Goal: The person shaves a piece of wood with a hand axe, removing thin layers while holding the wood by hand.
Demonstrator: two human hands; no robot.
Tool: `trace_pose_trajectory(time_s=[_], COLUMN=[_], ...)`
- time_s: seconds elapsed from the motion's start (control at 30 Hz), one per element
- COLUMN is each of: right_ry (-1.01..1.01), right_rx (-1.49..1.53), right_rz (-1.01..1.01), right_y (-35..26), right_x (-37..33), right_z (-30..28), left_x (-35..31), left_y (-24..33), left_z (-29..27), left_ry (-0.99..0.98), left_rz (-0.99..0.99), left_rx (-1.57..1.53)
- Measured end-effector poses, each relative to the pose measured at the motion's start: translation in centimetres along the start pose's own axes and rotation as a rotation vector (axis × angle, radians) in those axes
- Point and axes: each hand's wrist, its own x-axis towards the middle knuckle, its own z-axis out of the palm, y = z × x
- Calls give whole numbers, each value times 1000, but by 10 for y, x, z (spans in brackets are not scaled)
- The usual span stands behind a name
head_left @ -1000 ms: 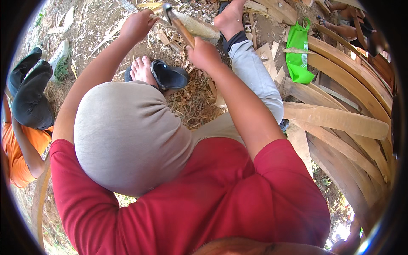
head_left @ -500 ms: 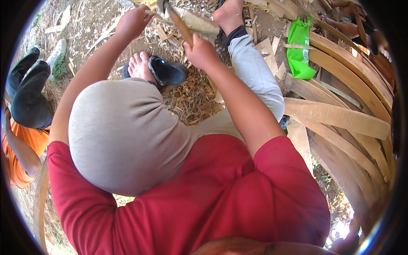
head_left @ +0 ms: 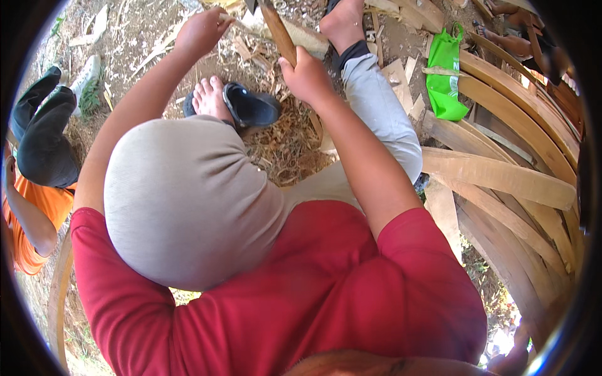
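Note:
My right hand is wrapped round the wooden handle of a striking tool. Its dark metal head is partly cut off by the upper edge, so the exact kind does not show. Up at the left, my left hand has its fingers closed on a thin pale stick-like piece, mostly hidden by the hand. Just beyond both hands lies a pale block of wood, close to my bare right foot. The tool's head is above the block, near my left hand.
Wood chips litter the ground. A black clog lies beside my left foot. At the right, long curved planks are stacked, with a green bag on them. People sit at the far left and upper right.
My right hand has shifted slightly right and down with the tool, and the tool's head has moved right and further out of view. My left hand stays almost in place.

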Motion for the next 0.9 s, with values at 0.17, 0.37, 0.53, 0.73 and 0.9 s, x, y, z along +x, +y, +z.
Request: trace_pose_trajectory(time_s=[0.17,0.37,0.53,0.73,0.9], right_ry=[-34,-15,-119,-66,-72], right_rx=[-114,124,-91,139,189], right_rz=[0,-13,56,-12,63], right_y=[12,4,1,-8,-9], right_x=[8,-3,8,-16,-20], right_z=[5,8,-4,-17,-4], left_x=[-9,-12,-10,-3,-9], left_y=[0,-7,-3,4,8], left_z=[5,8,8,1,-3], left_ry=[-34,35,28,-46,-69], left_rz=[-23,18,4,-36,-54], left_rx=[1,-55,-50,30,39])
